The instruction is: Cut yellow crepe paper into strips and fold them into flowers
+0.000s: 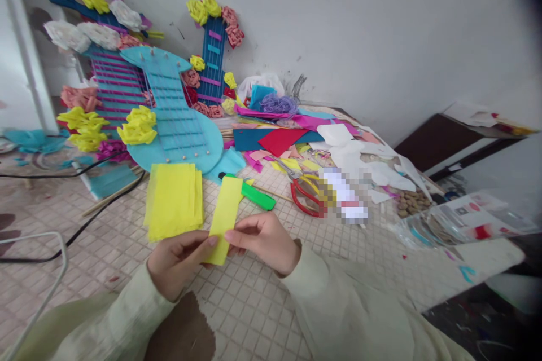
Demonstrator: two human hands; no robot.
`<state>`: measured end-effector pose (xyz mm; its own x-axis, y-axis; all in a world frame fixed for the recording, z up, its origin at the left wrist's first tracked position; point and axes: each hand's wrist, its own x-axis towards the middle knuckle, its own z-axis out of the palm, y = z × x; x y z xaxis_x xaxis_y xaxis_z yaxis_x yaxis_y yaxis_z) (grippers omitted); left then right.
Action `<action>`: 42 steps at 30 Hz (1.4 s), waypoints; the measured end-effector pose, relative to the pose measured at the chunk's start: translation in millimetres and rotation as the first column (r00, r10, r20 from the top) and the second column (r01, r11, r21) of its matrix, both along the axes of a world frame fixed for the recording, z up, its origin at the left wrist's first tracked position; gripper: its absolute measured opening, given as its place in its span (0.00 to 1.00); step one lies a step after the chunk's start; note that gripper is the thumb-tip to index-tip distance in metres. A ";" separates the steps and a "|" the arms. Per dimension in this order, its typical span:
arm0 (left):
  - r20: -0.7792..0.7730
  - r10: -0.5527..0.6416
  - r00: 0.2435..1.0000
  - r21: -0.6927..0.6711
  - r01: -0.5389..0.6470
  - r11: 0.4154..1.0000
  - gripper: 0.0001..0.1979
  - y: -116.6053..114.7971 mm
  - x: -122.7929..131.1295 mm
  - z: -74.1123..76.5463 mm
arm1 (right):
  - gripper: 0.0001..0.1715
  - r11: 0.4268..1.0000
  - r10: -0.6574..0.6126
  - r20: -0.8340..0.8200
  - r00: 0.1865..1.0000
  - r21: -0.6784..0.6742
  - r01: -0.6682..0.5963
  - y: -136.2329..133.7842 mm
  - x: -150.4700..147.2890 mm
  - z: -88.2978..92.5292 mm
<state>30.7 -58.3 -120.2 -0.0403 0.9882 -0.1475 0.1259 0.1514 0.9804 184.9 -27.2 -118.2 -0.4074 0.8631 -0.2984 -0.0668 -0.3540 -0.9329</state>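
A narrow yellow paper strip (224, 214), slightly tilted, is held up between my two hands over the table. My left hand (178, 259) pinches its lower left edge, thumb on top. From the other side, the thumb and fingertips of my right hand (262, 240) close on its right edge. Just beyond my left hand lies a stack of yellow paper sheets (173, 200). A green utility knife (258, 197) rests behind the strip, partly covered by it. Red-handled scissors (305, 200) lie farther right, beside a blurred-out patch (345, 194).
Blue guitar-shaped crafts (175, 118) with paper flowers lean at the back left. Coloured paper scraps (283, 138), purple yarn (278, 104) and white sheets (351, 152) spread along the back. Black cable (97, 211) and white cable (63, 271) run at left. Brown nuts or stones (410, 203) sit right.
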 end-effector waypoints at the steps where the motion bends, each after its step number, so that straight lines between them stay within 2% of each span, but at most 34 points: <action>1: 0.022 0.005 1.000 -0.020 -0.005 1.000 0.09 0.3 -0.2 0.1 | 0.18 1.000 0.019 -0.006 1.000 -0.006 -0.019 -0.3 -0.2 -0.3; 4: 0.043 0.001 0.999 -0.038 0.001 0.999 0.08 0.8 -0.8 -0.6 | 0.18 0.999 0.033 -0.021 0.999 -0.025 -0.033 -0.7 -0.4 -1.0; 10: 0.011 0.029 1.000 0.085 -0.030 0.996 0.04 2.0 -2.6 -3.8 | 0.19 0.999 0.036 -0.033 0.999 -0.030 -0.037 -1.9 -1.5 -1.7; 14: 0.012 0.045 0.999 0.104 -0.046 0.994 0.05 2.9 -3.6 -5.1 | 0.20 0.998 0.056 -0.064 0.996 -0.025 -0.058 -3.5 -2.3 -5.0; 18: 0.072 0.048 0.996 0.017 -0.049 0.999 0.07 1.9 -1.9 -2.1 | 0.18 0.996 0.089 -0.063 0.994 -0.017 -0.091 -4.8 -1.8 -5.9; 22: 0.212 -0.012 0.977 -0.110 0.036 0.993 0.10 -0.1 0.2 0.5 | 0.18 0.977 0.198 -0.078 0.977 -0.070 -0.203 -8.5 -2.2 -4.9; 27: 0.197 0.003 0.980 -0.181 0.033 0.983 0.14 1.0 -3.8 -9.0 | 0.18 0.959 0.230 -0.101 0.968 -0.149 -0.243 -13.3 -4.8 -5.5; 30: 0.183 0.045 0.982 -0.161 -0.015 0.987 0.15 3.5 -7.5 -18.1 | 0.18 0.951 0.250 -0.084 0.965 -0.166 -0.261 -13.7 -5.9 -5.0; 33: 0.180 0.135 0.974 -0.135 -0.112 0.985 0.14 7.2 -10.6 -24.1 | 0.17 0.944 0.284 -0.081 0.955 -0.151 -0.293 -13.7 -5.8 -4.6; 37: 0.261 0.288 0.921 -0.147 -0.257 0.955 0.12 15.9 -15.1 -25.3 | 0.18 0.935 0.337 -0.068 0.939 -0.092 -0.342 -17.4 -5.3 -5.8; 42: 0.263 0.331 0.906 -0.131 -0.307 0.943 0.13 24.8 -19.9 -23.5 | 0.17 0.918 0.377 -0.092 0.922 -0.095 -0.385 -25.7 -7.4 -7.4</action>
<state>10.9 -33.6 -143.7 -0.2964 0.9127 -0.2814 -0.2181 0.2222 0.9503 177.6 -52.9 -125.6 -0.7222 0.6021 -0.3403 0.0290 -0.4652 -0.8847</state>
